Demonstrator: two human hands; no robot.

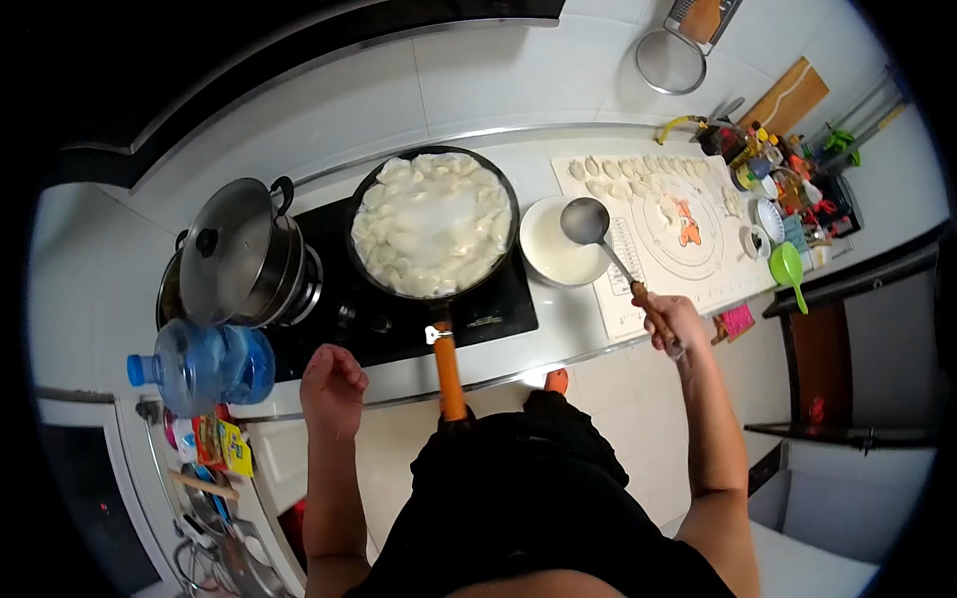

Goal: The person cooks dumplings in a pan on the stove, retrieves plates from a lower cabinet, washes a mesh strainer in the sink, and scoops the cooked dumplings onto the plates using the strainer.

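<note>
At the cooktop's left, a round steel pot with a clear lid [224, 249] stands behind a blue plastic water jug [239, 364]. Beside them the left hand [334, 387] hangs before the counter, fingers loosely half-curled, nothing seen in them. Next comes the round black frying pan [513, 219], packed with pale dumplings, its orange handle [451, 379] towards the person. Over the round white bowl [531, 219] of cloudy liquid is the long steel ladle with a brown grip [586, 220] — light and stiff, I'd judge, best held by that grip. Its cup looks grey and shiny; whether it's wet I can't tell. The right hand [675, 324] has its fingers wrapped round the grip — near the pale mat [713, 284] of dumplings.
</note>
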